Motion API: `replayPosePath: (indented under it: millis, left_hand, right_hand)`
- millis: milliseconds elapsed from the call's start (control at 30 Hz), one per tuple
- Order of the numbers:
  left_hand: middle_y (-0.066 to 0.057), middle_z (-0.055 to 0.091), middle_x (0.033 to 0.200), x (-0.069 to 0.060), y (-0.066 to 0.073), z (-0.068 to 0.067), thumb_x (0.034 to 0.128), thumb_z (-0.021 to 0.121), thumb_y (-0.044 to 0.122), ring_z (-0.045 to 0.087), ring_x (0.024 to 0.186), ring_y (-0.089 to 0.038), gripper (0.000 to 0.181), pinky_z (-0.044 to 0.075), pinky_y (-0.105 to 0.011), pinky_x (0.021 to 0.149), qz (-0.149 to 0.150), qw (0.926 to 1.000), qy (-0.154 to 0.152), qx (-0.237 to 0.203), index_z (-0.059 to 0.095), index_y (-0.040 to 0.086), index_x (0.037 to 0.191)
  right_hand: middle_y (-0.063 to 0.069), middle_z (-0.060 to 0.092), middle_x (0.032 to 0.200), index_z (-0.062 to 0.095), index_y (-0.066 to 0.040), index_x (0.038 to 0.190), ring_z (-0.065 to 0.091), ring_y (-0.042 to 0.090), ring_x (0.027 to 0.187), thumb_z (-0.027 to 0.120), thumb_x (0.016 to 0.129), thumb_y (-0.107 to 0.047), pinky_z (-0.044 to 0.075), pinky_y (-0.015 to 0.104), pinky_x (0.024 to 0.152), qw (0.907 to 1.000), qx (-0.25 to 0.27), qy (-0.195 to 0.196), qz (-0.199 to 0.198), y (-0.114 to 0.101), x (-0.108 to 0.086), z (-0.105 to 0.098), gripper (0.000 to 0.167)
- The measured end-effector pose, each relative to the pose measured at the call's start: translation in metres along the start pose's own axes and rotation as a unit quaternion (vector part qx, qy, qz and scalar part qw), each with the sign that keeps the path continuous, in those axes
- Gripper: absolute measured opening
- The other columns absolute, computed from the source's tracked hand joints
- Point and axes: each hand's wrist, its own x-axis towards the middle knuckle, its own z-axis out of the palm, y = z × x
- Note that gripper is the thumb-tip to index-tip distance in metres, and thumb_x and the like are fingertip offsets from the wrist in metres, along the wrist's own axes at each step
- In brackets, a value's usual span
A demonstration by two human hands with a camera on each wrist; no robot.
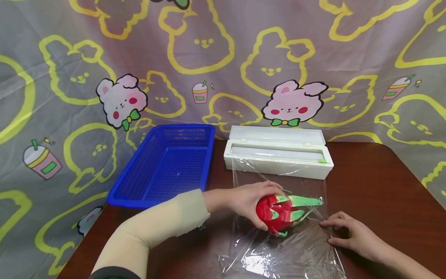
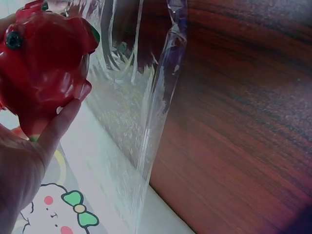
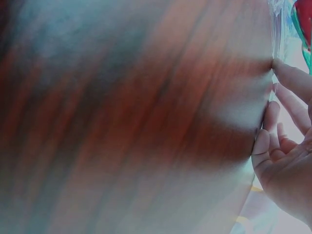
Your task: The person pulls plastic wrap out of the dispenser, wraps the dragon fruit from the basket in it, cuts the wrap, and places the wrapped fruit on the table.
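Dragon fruit [image 1: 278,212] partly behind left hand [image 1: 248,200], cropped in right wrist view.

A glossy red dragon fruit [image 1: 273,215] with pointed green scales is being held sideways above a sheet of clear plastic film [image 1: 296,255], its rounded end sitting in the left hand [image 1: 249,199] and its long green tips pointing right. The crinkled film, catching bright glare toward the front, is stretching from a white box [image 1: 278,135] over the brown counter [image 1: 376,186], creases converging at the fingertips of the right hand [image 1: 357,235].
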Motion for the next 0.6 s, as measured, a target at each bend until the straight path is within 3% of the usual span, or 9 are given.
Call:
replayPosePath:
  millis: [333, 600]
  left_hand:
    - [-0.003, 0.036, 0.144, 0.0040, -0.0026, 0.0067, 0.0686, 0.088, 0.033, 0.035, 0.129, -0.011, 0.083, 0.039, -0.017, 0.095, 0.007, 0.9997, -0.023, 0.008, 0.044, 0.018, 0.138]
    - [-0.005, 0.034, 0.146, 0.0036, -0.0023, 0.0065, 0.0692, 0.087, 0.034, 0.031, 0.133, -0.013, 0.085, 0.038, -0.020, 0.098, 0.005, 0.9993, -0.035, 0.011, 0.043, 0.018, 0.139]
  right_hand:
    - [-0.010, 0.054, 0.098, 0.073, -0.014, 0.107, 0.049, 0.001, 0.080, 0.085, 0.072, -0.015, 0.043, 0.020, 0.063, 1.0000, 0.004, -0.001, -0.007, 0.0003, -0.0007, 0.0009, 0.037]
    - [-0.012, 0.054, 0.098, 0.073, -0.016, 0.107, 0.048, 0.000, 0.080, 0.085, 0.074, -0.023, 0.044, 0.021, 0.064, 0.9998, -0.007, -0.011, 0.016, -0.0010, 0.0012, -0.0021, 0.036]
